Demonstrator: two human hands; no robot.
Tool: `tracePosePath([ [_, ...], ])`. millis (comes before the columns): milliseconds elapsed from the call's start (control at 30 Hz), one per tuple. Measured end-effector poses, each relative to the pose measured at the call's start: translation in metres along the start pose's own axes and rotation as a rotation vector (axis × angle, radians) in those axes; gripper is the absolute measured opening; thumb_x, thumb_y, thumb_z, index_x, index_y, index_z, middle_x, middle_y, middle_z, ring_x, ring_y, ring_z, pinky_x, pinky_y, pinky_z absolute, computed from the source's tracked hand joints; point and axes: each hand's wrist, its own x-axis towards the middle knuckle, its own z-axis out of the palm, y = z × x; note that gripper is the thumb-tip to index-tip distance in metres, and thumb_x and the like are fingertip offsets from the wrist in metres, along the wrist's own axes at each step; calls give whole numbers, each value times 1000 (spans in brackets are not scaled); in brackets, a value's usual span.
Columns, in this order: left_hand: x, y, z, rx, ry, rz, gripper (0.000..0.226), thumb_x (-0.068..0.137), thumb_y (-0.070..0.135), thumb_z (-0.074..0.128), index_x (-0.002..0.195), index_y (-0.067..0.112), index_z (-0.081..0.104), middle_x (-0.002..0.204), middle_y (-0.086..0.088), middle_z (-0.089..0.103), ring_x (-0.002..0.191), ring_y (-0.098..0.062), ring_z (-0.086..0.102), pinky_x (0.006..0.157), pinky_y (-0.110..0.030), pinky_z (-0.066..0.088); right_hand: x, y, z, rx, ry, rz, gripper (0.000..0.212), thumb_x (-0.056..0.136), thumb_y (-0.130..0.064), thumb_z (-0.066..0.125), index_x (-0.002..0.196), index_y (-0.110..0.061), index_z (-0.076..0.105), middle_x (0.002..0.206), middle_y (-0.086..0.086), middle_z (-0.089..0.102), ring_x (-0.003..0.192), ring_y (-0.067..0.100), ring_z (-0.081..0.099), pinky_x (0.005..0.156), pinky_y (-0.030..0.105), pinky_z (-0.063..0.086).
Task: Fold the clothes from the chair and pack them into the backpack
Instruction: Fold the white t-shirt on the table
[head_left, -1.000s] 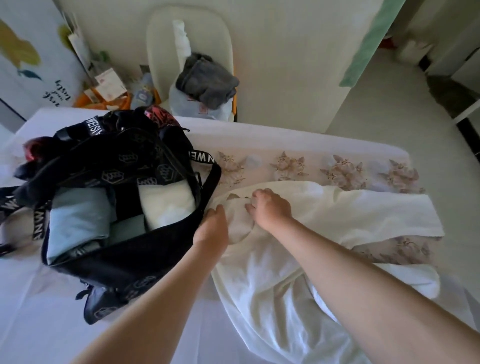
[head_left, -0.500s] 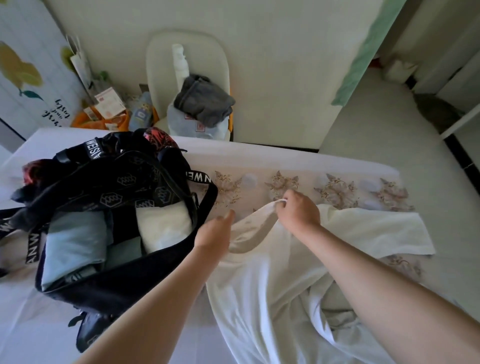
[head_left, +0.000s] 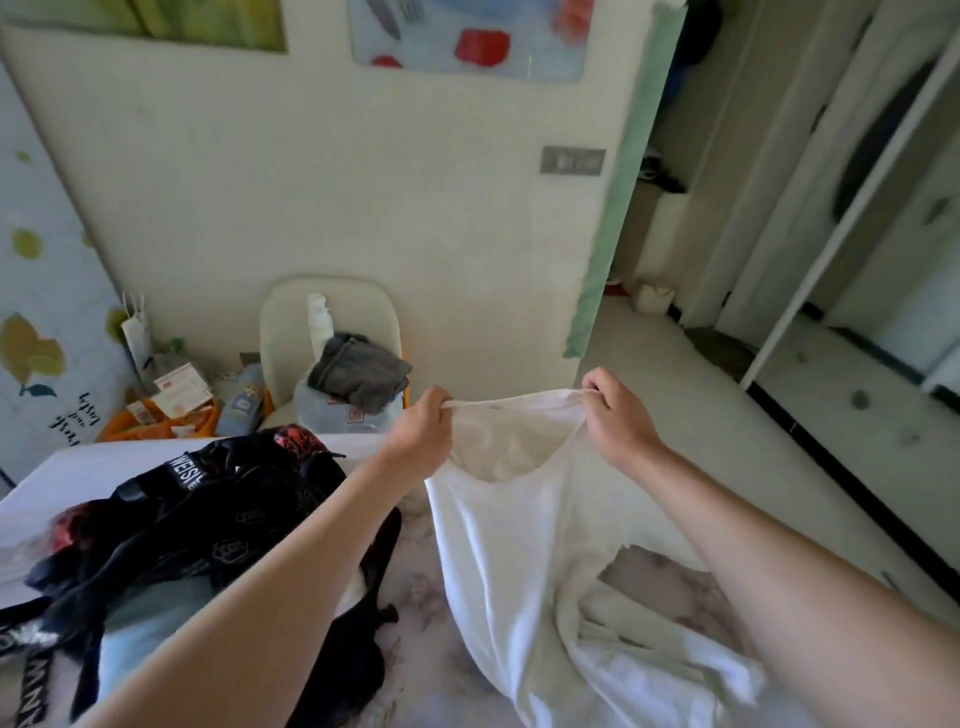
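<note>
A white shirt (head_left: 509, 525) hangs in the air over the table, its lower part still bunched on the tabletop. My left hand (head_left: 422, 428) pinches the shirt's top edge at one shoulder and my right hand (head_left: 615, 415) pinches the other shoulder, with the neckline stretched between them. The black backpack (head_left: 208, 514) lies open on the table at the left, light blue folded clothes showing inside under my left forearm. Behind the table stands a cream chair (head_left: 291, 332) with a dark grey garment (head_left: 361, 371) on a pale bundle.
The table (head_left: 78, 478) has a white cloth with a floral runner. An orange basket (head_left: 156, 423) of papers and bottles sits by the wall left of the chair. Open floor and a doorway lie to the right.
Both hands took hold of the white shirt near its collar and lifted it up off the table. The view tilted upward toward the wall.
</note>
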Motion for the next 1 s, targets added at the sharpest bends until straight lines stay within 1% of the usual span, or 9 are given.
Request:
tracePosePath([
  [133, -2, 44, -45, 86, 20, 192, 24, 104, 26, 39, 96, 7, 52, 86, -15, 59, 88, -35, 57, 65, -36, 30, -17, -29, -60, -56, -23, -44, 15, 92, -33, 54, 101, -22, 48, 86, -3, 59, 80, 18, 55, 61, 28, 37],
  [233, -5, 85, -87, 94, 105, 266, 32, 103, 33, 45, 85, 7, 52, 76, -10, 55, 79, -33, 56, 62, -38, 34, -25, -53, -99, -67, -32, -48, 26, 83, -22, 58, 108, -28, 51, 93, -7, 60, 87, 17, 58, 60, 28, 36],
  [433, -16, 166, -157, 190, 223, 333, 18, 85, 6, 52, 103, 10, 54, 94, -6, 53, 88, -27, 52, 68, -29, 32, -30, -118, -164, -126, 221, -148, 29, 87, -44, 60, 79, -23, 41, 74, -6, 50, 69, 16, 52, 54, 33, 32],
  [500, -21, 182, -178, 134, 419, 308, 15, 79, -2, 49, 89, 8, 52, 90, -14, 55, 86, -34, 57, 66, -31, 35, -31, -131, -183, -201, 302, -208, 23, 87, -28, 55, 75, -21, 37, 72, -3, 50, 65, 20, 51, 51, 33, 29],
  [600, -37, 207, -201, 9, 604, 177, 17, 85, 1, 44, 100, 4, 50, 88, -12, 51, 81, -30, 47, 68, -34, 37, -31, -141, -207, -307, 291, -317, 16, 88, -16, 48, 78, -16, 36, 73, 2, 49, 68, 27, 51, 53, 35, 32],
  [700, -50, 230, -206, 4, 513, 138, 16, 92, 12, 46, 97, 8, 60, 84, -8, 55, 82, -29, 50, 64, -33, 37, -34, -149, -232, -133, 151, -238, 15, 89, -26, 48, 100, -16, 46, 94, 3, 59, 86, 25, 59, 76, 40, 50],
  [833, -75, 234, -203, 9, 290, 44, 29, 95, 31, 56, 99, 6, 69, 99, -11, 63, 90, -26, 59, 73, -28, 39, -46, -137, -256, 31, -112, -173, 25, 85, -39, 48, 107, -26, 45, 110, 5, 58, 101, 24, 58, 84, 40, 44],
  [933, -100, 227, -207, 18, 113, 77, 44, 68, 58, 66, 82, 16, 68, 90, -4, 65, 84, -23, 58, 75, -32, 43, -48, -124, -261, -13, -51, -206, 17, 93, -31, 50, 108, -25, 47, 107, -5, 57, 100, 20, 55, 74, 34, 42],
  [1000, -113, 226, -215, 51, -16, 50, 54, 52, 52, 61, 90, 14, 66, 94, -9, 63, 86, -23, 56, 77, -33, 42, -45, -116, -260, -14, 36, -220, 10, 93, -20, 48, 103, -19, 51, 100, -3, 59, 94, 22, 57, 65, 30, 40],
])
